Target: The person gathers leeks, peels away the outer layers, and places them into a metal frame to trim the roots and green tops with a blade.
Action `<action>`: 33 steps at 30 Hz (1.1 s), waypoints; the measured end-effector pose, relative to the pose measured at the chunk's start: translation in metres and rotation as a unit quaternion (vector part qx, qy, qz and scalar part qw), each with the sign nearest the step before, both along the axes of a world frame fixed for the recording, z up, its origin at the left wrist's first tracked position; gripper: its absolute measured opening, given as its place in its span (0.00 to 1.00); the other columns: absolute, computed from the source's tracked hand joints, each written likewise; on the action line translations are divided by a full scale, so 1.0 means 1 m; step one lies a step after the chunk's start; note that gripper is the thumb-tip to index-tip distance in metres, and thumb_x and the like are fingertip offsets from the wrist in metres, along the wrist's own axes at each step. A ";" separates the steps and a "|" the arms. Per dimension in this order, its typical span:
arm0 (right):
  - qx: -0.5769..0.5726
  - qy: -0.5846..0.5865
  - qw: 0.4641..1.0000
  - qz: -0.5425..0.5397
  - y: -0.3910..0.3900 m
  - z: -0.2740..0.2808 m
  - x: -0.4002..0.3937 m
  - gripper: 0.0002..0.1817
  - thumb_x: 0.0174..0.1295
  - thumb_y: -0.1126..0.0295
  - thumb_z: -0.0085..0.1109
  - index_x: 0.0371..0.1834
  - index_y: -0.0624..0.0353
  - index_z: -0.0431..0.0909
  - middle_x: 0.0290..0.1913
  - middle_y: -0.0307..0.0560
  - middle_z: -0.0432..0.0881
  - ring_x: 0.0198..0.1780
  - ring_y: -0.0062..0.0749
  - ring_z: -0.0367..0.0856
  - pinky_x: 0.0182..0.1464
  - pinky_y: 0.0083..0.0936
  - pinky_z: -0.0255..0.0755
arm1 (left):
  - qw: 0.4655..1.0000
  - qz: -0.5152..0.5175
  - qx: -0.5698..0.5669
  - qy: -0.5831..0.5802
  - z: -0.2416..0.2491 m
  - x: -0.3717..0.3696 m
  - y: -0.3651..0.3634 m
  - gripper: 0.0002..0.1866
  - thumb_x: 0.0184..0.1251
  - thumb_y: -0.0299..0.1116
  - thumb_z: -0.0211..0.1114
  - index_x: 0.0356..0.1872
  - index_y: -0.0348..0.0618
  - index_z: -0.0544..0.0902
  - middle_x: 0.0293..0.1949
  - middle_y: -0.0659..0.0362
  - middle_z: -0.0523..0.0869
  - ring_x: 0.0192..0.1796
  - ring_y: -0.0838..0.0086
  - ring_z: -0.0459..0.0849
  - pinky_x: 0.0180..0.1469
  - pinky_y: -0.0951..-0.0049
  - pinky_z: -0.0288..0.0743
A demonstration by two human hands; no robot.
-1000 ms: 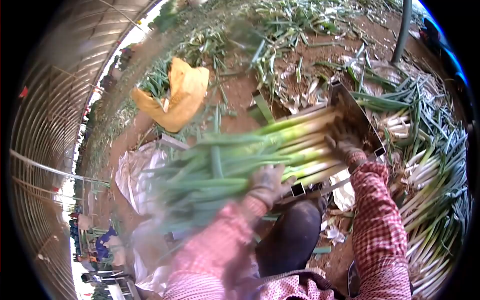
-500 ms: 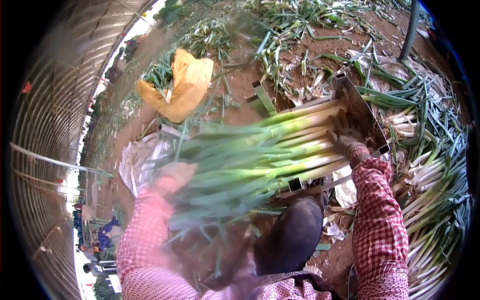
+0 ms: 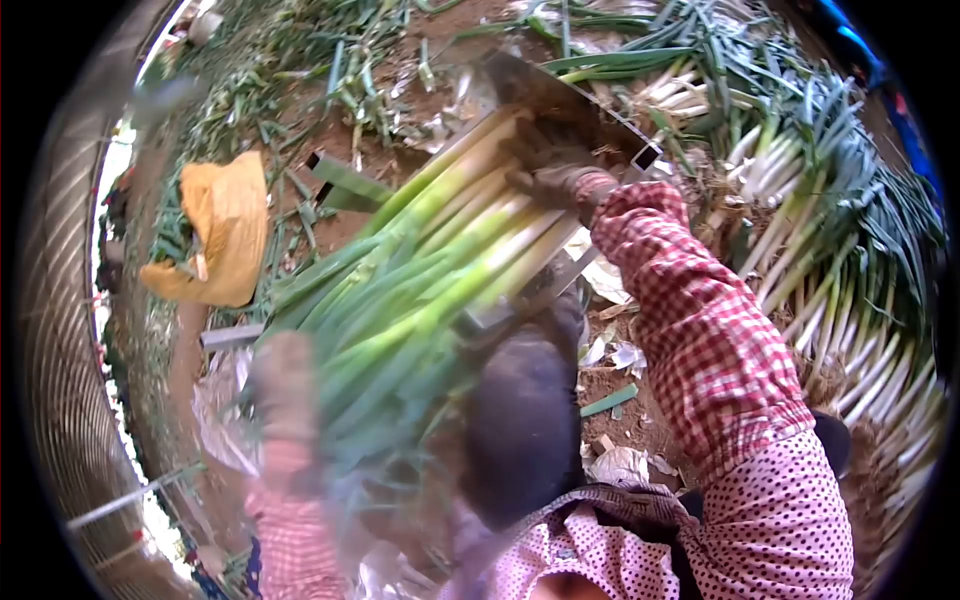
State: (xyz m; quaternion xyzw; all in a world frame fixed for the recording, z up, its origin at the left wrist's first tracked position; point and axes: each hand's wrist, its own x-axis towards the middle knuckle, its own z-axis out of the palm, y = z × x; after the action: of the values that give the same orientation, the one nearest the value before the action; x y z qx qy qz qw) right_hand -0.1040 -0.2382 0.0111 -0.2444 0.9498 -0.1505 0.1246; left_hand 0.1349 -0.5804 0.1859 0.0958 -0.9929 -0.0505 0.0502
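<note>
A thick bundle of green onions (image 3: 430,270) lies across a metal frame (image 3: 560,100), white root ends at the upper right, green leaves spreading to the lower left. My right hand (image 3: 550,170), in a dirty glove, rests on the white stems close to the roots beside the metal end plate; its fingers are partly hidden in shade. My left hand (image 3: 285,385) is smeared by motion at the left edge of the leaves, and whether it touches them is unclear.
A yellow bag (image 3: 225,230) stands on the soil at the left. More green onions (image 3: 800,240) lie in a long pile along the right. Cut leaves (image 3: 290,60) cover the ground at the top. My dark-clad knee (image 3: 525,420) is just below the frame.
The view has turned, so the frame and bundle appear tilted and further left. My left hand sits lower and further left in view. My right hand stays by the root ends.
</note>
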 end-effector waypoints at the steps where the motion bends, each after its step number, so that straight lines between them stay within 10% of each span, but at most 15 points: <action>1: 0.015 0.018 1.000 0.004 0.005 0.005 -0.002 0.37 0.69 0.37 0.37 0.80 0.34 0.54 0.83 0.49 0.41 0.83 0.46 0.38 0.81 0.44 0.30 | 0.990 -0.118 0.000 0.076 -0.029 -0.019 0.031 0.14 0.67 0.41 0.60 0.26 0.43 0.79 0.25 0.47 0.80 0.32 0.49 0.78 0.36 0.53 0.72; 2: -0.167 0.181 0.969 0.024 0.016 -0.058 -0.005 0.38 0.69 0.39 0.41 0.79 0.42 0.56 0.82 0.52 0.47 0.81 0.51 0.45 0.80 0.45 0.37 | 0.987 -0.150 -0.015 0.060 -0.051 -0.031 0.046 0.14 0.66 0.41 0.60 0.25 0.43 0.79 0.26 0.47 0.80 0.32 0.49 0.79 0.36 0.53 0.73; 8: -0.145 0.024 0.989 0.016 0.007 -0.030 -0.002 0.38 0.68 0.40 0.45 0.76 0.50 0.61 0.79 0.54 0.52 0.78 0.57 0.52 0.78 0.46 0.45 | 0.974 -0.198 -0.105 0.023 -0.126 -0.041 0.086 0.15 0.59 0.48 0.65 0.26 0.48 0.77 0.31 0.55 0.78 0.40 0.54 0.77 0.40 0.53 0.72; 11: -0.162 0.155 0.974 0.019 0.000 -0.049 -0.006 0.35 0.66 0.42 0.51 0.70 0.54 0.68 0.75 0.56 0.60 0.72 0.60 0.61 0.75 0.48 0.54 | 0.980 -0.139 -0.119 0.075 -0.152 -0.036 0.060 0.13 0.59 0.46 0.65 0.32 0.49 0.78 0.37 0.53 0.79 0.46 0.50 0.78 0.48 0.53 0.74; 12: -0.166 0.165 0.972 0.018 -0.002 -0.055 -0.011 0.34 0.65 0.43 0.52 0.68 0.54 0.70 0.74 0.57 0.61 0.72 0.59 0.62 0.74 0.48 0.55 | 0.978 -0.090 -0.183 -0.037 -0.143 -0.039 0.070 0.19 0.54 0.44 0.67 0.45 0.47 0.83 0.53 0.49 0.79 0.62 0.52 0.75 0.61 0.53 0.71; 17: -0.337 0.282 0.898 -0.020 0.042 0.019 0.098 0.23 0.59 0.54 0.63 0.54 0.52 0.78 0.62 0.52 0.76 0.67 0.50 0.70 0.66 0.50 0.65 | 0.979 -0.153 -0.090 0.100 -0.124 -0.031 0.090 0.11 0.55 0.39 0.70 0.30 0.43 0.81 0.39 0.50 0.82 0.49 0.50 0.78 0.51 0.55 0.74; 20: -0.301 0.078 0.937 -0.162 0.142 -0.018 0.186 0.18 0.60 0.58 0.64 0.52 0.51 0.82 0.48 0.50 0.84 0.53 0.41 0.82 0.56 0.37 0.75 | 0.998 -0.035 -0.026 0.041 -0.125 -0.034 0.092 0.15 0.59 0.42 0.68 0.41 0.43 0.81 0.46 0.49 0.82 0.52 0.51 0.79 0.56 0.57 0.75; 23: -0.163 -0.159 0.790 -0.570 0.265 -0.062 0.213 0.19 0.67 0.54 0.57 0.36 0.62 0.81 0.36 0.53 0.84 0.39 0.46 0.84 0.42 0.38 0.79 | 0.985 0.014 -0.162 -0.052 -0.153 -0.058 0.052 0.15 0.59 0.44 0.70 0.35 0.41 0.84 0.39 0.48 0.85 0.46 0.51 0.83 0.48 0.56 0.77; 25: 0.008 0.031 0.735 -0.678 0.327 -0.144 0.239 0.22 0.70 0.55 0.52 0.54 0.63 0.75 0.45 0.57 0.81 0.41 0.44 0.84 0.42 0.38 0.80 | 0.954 0.007 -0.280 -0.104 -0.183 -0.082 -0.009 0.16 0.59 0.44 0.71 0.28 0.41 0.84 0.30 0.52 0.86 0.35 0.56 0.85 0.39 0.59 0.78; 28: -0.097 -0.227 0.642 -0.725 0.388 -0.152 0.223 0.29 0.70 0.53 0.52 0.65 0.64 0.67 0.58 0.64 0.79 0.54 0.48 0.84 0.58 0.42 0.77 | 0.934 -0.060 0.288 -0.203 -0.070 -0.106 0.020 0.14 0.73 0.44 0.63 0.37 0.42 0.80 0.27 0.67 0.79 0.31 0.80 0.76 0.34 0.76 0.70; 30: -0.149 -0.260 0.649 -0.699 0.404 -0.135 0.219 0.28 0.68 0.53 0.55 0.61 0.65 0.74 0.59 0.64 0.79 0.59 0.49 0.82 0.62 0.41 0.75 | 0.943 -0.094 0.317 -0.025 -0.003 -0.118 0.158 0.16 0.77 0.44 0.58 0.30 0.47 0.72 0.22 0.71 0.69 0.23 0.87 0.66 0.25 0.82 0.61; 33: -0.179 -0.273 0.660 -0.677 0.409 -0.145 0.220 0.28 0.63 0.50 0.60 0.54 0.65 0.82 0.55 0.63 0.83 0.58 0.54 0.81 0.62 0.41 0.74 | 0.883 -0.185 0.400 -0.161 0.024 -0.104 0.335 0.13 0.76 0.38 0.60 0.49 0.39 0.81 0.32 0.64 0.82 0.31 0.81 0.80 0.33 0.81 0.76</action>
State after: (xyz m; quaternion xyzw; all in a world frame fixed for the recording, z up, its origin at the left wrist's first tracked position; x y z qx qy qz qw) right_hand 0.1161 0.1703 -0.1335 0.5005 0.7311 -0.4204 0.1955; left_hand 0.0312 -0.2451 0.2101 -0.0707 -0.8822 -0.4360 -0.1629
